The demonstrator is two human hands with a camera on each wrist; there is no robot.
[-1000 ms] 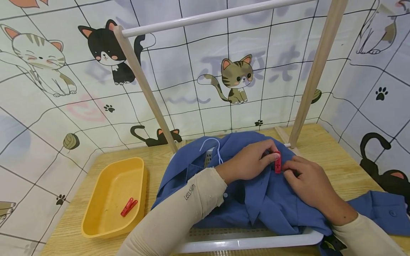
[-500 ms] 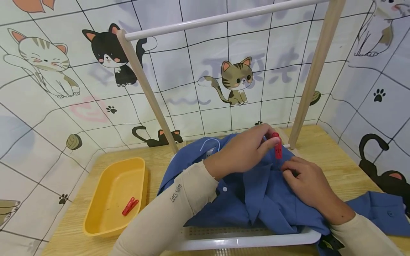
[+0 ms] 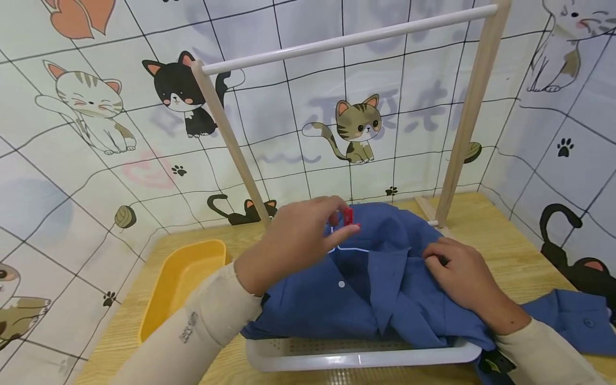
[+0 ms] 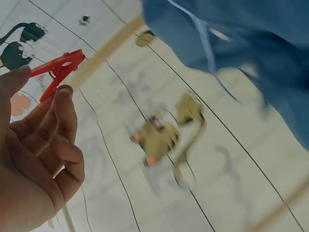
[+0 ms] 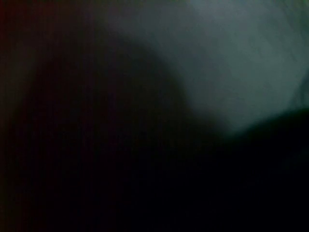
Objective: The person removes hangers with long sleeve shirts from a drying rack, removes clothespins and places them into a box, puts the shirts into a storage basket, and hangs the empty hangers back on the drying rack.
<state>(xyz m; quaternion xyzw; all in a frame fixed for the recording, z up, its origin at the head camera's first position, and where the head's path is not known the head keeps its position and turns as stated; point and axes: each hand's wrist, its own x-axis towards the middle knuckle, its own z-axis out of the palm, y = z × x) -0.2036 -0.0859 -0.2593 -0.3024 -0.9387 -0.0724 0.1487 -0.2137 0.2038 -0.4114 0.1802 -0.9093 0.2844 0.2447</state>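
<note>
My left hand [image 3: 300, 235] pinches a red clothespin [image 3: 348, 216] between thumb and fingertips, above the collar area of a blue shirt [image 3: 322, 313]. In the left wrist view the clothespin [image 4: 60, 70] has its handles squeezed, with nothing in its mouth. Part of a white hanger [image 3: 353, 249] shows inside the shirt's neck opening. On the shirt's right shoulder my right hand [image 3: 464, 275] grips the cloth with curled fingers, its fingertips partly hidden. The right wrist view is nearly black. One sleeve [image 3: 568, 318] spreads out to the right on the table.
Under the shirt is a white perforated basket [image 3: 356, 362]. A yellow tray [image 3: 168, 267] stands at the left, partly behind my left forearm. Behind the basket rises a wooden rack with a white rail [image 3: 356, 37]. Cat-patterned sheeting covers the walls behind the table [image 3: 500, 246].
My left hand has lifted the clothespin away from the shirt's right shoulder and carried it left, over the collar. The right hand has stayed in place. The head view has shifted slightly.
</note>
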